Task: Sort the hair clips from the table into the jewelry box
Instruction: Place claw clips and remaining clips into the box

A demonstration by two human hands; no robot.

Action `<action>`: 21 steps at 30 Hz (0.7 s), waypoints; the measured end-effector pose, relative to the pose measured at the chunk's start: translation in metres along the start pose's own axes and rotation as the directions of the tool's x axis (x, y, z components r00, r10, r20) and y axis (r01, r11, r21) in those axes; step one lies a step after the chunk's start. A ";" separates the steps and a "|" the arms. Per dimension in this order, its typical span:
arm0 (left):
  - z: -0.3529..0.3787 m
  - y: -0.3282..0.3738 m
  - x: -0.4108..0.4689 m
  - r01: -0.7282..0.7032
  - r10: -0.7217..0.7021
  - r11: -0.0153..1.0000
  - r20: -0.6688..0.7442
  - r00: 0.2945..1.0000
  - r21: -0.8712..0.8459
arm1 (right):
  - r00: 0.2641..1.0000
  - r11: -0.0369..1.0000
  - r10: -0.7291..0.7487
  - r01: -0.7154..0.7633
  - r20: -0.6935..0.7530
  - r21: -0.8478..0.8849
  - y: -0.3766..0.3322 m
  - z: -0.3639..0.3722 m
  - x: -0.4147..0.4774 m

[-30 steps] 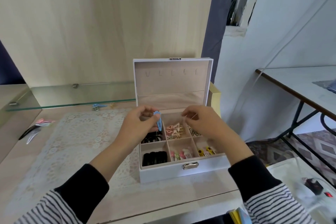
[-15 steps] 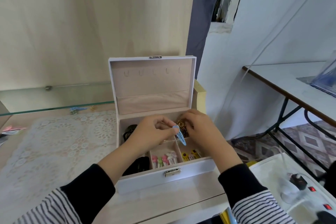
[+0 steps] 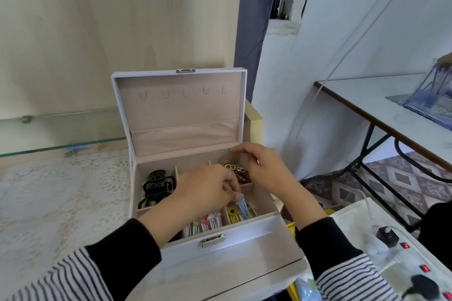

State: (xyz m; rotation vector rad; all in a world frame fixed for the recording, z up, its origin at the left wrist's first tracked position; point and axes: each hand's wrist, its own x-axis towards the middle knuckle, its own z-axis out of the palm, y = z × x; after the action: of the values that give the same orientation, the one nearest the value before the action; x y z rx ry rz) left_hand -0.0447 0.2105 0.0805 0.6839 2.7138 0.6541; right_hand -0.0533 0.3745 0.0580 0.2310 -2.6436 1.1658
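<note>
The white jewelry box (image 3: 244, 234) stands open on the table, its lid upright. My left hand (image 3: 205, 190) pinches a light blue snap clip (image 3: 243, 208) and holds it down in the front right compartment, over yellow flower clips (image 3: 232, 212). My right hand (image 3: 264, 166) hovers over the back right compartment beside gold clips (image 3: 234, 170), fingers loosely curled, holding nothing. Black claw clips (image 3: 156, 188) fill the back left compartment. Pink, green and white clips (image 3: 203, 223) lie in the front middle one.
A lace mat (image 3: 61, 198) covers the table left of the box. A glass shelf (image 3: 61, 129) runs along the back wall, with small clips (image 3: 73, 150) beneath its edge. A power strip (image 3: 401, 249) lies at the right. A side table (image 3: 391, 115) stands further right.
My left hand has carried the blue clip from the box's middle to the front right compartment and lowered it in. My right hand has shifted to the back right corner. The camera turned right.
</note>
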 end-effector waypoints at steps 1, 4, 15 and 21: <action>0.000 0.001 -0.001 -0.010 0.010 0.998 0.003 1.000 0.055 | 1.000 1.000 0.002 -0.002 0.007 0.010 0.000 -0.001 0.000; 0.003 0.003 -0.001 -0.035 0.035 0.983 -0.002 0.999 0.178 | 1.000 0.999 -0.001 0.001 0.012 0.039 0.003 -0.002 0.000; 0.006 0.000 -0.007 -0.124 0.148 0.959 -0.076 0.986 0.256 | 1.000 1.000 -0.003 0.003 0.021 0.005 0.002 0.000 -0.004; -0.001 -0.022 -0.021 -0.139 0.236 0.954 -0.381 0.894 0.265 | 0.998 0.997 -0.001 0.006 0.064 -0.074 -0.006 0.000 -0.008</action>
State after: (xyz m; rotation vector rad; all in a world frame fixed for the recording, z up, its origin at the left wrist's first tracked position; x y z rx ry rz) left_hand -0.0356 0.1824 0.0738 0.9757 3.1772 0.5821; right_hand -0.0444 0.3709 0.0601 0.2631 -2.7350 1.0739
